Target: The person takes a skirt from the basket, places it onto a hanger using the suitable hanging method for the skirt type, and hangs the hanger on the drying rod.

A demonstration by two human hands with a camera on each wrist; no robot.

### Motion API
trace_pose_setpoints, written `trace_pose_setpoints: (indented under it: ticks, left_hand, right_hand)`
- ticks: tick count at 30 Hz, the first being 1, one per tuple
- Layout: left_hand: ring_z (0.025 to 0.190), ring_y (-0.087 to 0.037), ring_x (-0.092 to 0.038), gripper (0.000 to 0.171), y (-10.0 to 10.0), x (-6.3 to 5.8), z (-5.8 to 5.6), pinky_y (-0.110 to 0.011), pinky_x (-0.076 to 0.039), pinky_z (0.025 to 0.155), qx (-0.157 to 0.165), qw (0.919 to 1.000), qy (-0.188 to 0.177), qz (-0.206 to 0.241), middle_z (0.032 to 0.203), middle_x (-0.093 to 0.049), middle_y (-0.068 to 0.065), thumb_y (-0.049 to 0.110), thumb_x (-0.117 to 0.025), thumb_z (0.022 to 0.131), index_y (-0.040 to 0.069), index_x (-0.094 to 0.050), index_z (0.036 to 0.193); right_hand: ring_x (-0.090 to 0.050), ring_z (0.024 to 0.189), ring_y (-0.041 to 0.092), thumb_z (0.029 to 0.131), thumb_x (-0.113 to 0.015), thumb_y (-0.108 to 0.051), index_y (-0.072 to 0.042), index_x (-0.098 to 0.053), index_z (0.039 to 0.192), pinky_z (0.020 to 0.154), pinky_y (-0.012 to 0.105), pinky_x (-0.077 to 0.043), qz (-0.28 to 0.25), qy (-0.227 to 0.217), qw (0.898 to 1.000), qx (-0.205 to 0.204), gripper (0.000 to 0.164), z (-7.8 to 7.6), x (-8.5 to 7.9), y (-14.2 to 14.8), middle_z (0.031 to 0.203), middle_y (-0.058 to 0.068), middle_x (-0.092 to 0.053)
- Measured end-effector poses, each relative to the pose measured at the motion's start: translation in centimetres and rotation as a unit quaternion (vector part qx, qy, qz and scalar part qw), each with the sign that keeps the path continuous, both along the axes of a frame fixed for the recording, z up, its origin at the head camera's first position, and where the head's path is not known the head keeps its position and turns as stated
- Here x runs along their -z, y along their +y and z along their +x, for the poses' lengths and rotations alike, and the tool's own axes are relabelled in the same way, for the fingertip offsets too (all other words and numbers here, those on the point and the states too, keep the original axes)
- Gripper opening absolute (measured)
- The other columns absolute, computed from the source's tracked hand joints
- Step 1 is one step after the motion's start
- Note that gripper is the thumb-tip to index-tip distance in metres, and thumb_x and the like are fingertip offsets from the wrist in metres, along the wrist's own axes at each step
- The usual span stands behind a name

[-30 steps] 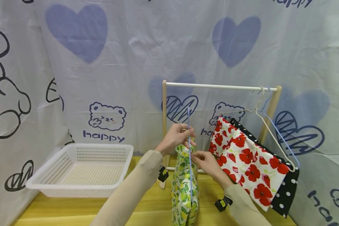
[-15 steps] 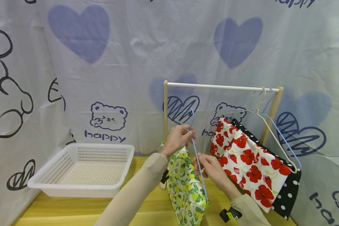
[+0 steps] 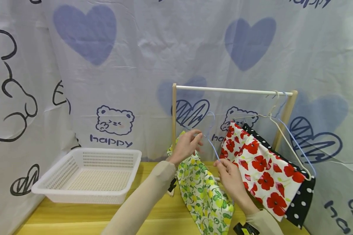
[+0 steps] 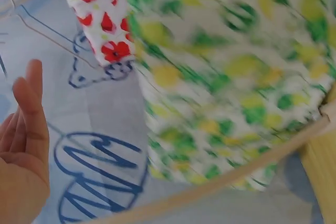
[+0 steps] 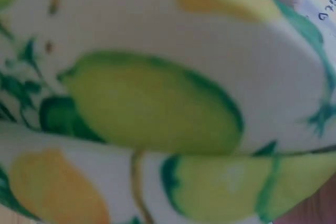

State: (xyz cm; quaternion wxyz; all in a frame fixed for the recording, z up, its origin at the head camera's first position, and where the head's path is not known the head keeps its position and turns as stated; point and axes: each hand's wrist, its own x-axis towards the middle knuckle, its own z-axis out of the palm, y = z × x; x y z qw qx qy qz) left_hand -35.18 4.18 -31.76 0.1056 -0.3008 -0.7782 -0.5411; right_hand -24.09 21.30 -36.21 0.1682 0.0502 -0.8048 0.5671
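A light blue hanger (image 3: pixel 214 150) carries a white cloth with lemons and green leaves (image 3: pixel 204 192), which hangs slanting down to the right. My right hand (image 3: pixel 231 179) pinches the hanger's sloping arm between thumb and fingertips. Close by the hanger's neck is my left hand (image 3: pixel 184 147), at the cloth's upper left. The left wrist view shows that left hand (image 4: pixel 26 166) with its fingers extended and nothing gripped. Lemon cloth (image 5: pixel 157 103) fills the right wrist view and hides the right hand there.
Behind stands a rack with a white rod (image 3: pixel 232 90) and wooden posts. On its right end hang a red poppy cloth (image 3: pixel 260 173) on a beige hanger (image 3: pixel 286 147) and a black dotted cloth (image 3: pixel 301 202). A white plastic basket (image 3: pixel 85 197) sits left on the wooden table (image 3: pixel 157 212).
The hanger and lemon cloth have turned from edge-on to broadside, the lower end swinging right. My right hand has moved right and down along with the hanger; the left hand's fingers have loosened from it.
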Motion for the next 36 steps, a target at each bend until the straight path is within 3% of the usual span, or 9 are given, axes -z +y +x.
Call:
trace_pose_setpoints:
  ticks: [3, 6, 11, 15, 19, 23, 30, 36]
  left_hand:
    - [0.064, -0.020, -0.071, 0.033, -0.9, 1.1, -1.1, -0.030, -0.051, 0.046, -0.043, 0.9990, 0.011, 0.001, 0.089, -0.072, -0.016, 0.028, -0.048, 0.105, 0.009, -0.062, 0.127]
    - [0.063, -0.013, -0.068, 0.027, -1.9, 2.4, -2.3, -0.024, -0.049, 0.047, -0.097, 0.9950, 0.023, 0.007, 0.086, -0.072, -0.016, 0.020, -0.049, 0.104, 0.006, -0.066, 0.119]
    - [0.069, -0.015, -0.066, 0.020, -3.3, 4.4, -4.0, -0.028, -0.054, 0.061, -0.196, 0.9790, 0.055, 0.016, 0.086, -0.073, -0.012, 0.006, -0.054, 0.098, 0.003, -0.070, 0.108]
    - [0.082, -0.023, -0.064, 0.019, -3.8, 5.3, -4.7, -0.036, -0.055, 0.074, -0.252, 0.9646, 0.073, 0.019, 0.095, -0.070, -0.014, 0.000, -0.058, 0.092, 0.001, -0.067, 0.108]
    - [0.097, -0.030, -0.061, 0.025, -4.1, 5.6, -4.8, -0.041, -0.053, 0.086, -0.264, 0.9616, 0.071, 0.022, 0.108, -0.062, -0.017, -0.001, -0.060, 0.091, 0.001, -0.059, 0.116]
    - [0.111, -0.033, -0.059, 0.039, -4.3, 5.5, -4.7, -0.045, -0.050, 0.096, -0.249, 0.9672, 0.048, 0.014, 0.122, -0.059, -0.020, 0.002, -0.059, 0.093, 0.003, -0.052, 0.131]
    - [0.125, -0.036, -0.056, 0.050, -4.6, 6.0, -4.3, -0.047, -0.049, 0.101, -0.205, 0.9778, -0.021, -0.037, 0.137, -0.056, -0.022, 0.012, -0.054, 0.100, 0.003, -0.041, 0.147]
    - [0.130, -0.036, -0.052, 0.053, -4.7, 6.1, -4.2, -0.048, -0.046, 0.104, -0.198, 0.9782, -0.049, -0.038, 0.142, -0.052, -0.021, 0.018, -0.053, 0.101, 0.004, -0.038, 0.149]
  right_hand:
    - [-0.036, 0.045, 0.011, 0.106, -0.045, -0.024, -0.004, -0.063, 0.104, 0.041, 0.026, -0.033, 0.014, -0.008, 1.000, 0.025, 0.027, 0.5, -0.4, 1.0, 0.057, 0.000, -0.040]
    - [-0.037, 0.046, 0.012, 0.105, -0.045, -0.027, -0.005, -0.062, 0.106, 0.042, 0.027, -0.033, 0.017, -0.019, 0.999, 0.039, 0.028, 0.9, -0.8, 1.9, 0.058, -0.001, -0.041]
    - [-0.034, 0.042, 0.012, 0.106, -0.043, -0.031, -0.004, -0.061, 0.110, 0.039, 0.027, -0.031, 0.029, -0.029, 0.998, 0.053, 0.033, 1.7, -1.5, 3.4, 0.055, -0.003, -0.038]
    - [-0.033, 0.042, 0.012, 0.106, -0.040, -0.034, -0.005, -0.060, 0.111, 0.039, 0.028, -0.029, 0.042, -0.031, 0.996, 0.069, 0.036, 2.2, -2.1, 4.6, 0.055, -0.003, -0.036]
    - [-0.034, 0.044, 0.013, 0.106, -0.038, -0.039, -0.007, -0.058, 0.112, 0.039, 0.029, -0.029, 0.049, -0.037, 0.994, 0.089, 0.039, 2.5, -2.9, 5.6, 0.057, -0.003, -0.036]
    - [-0.034, 0.045, 0.014, 0.105, -0.036, -0.044, -0.007, -0.057, 0.114, 0.040, 0.030, -0.031, 0.056, -0.026, 0.993, 0.102, 0.043, 2.8, -3.6, 6.4, 0.058, -0.003, -0.036]
    - [-0.030, 0.041, 0.011, 0.106, -0.037, -0.037, -0.001, -0.052, 0.110, 0.036, 0.033, -0.029, 0.024, 0.020, 0.997, 0.074, 0.040, 3.0, -5.0, 8.2, 0.054, -0.006, -0.032]
    - [-0.033, 0.043, 0.013, 0.106, -0.032, -0.044, 0.000, -0.052, 0.116, 0.040, 0.033, -0.034, 0.076, -0.018, 0.995, 0.067, 0.049, 1.9, -7.1, 10.5, 0.056, -0.005, -0.034]
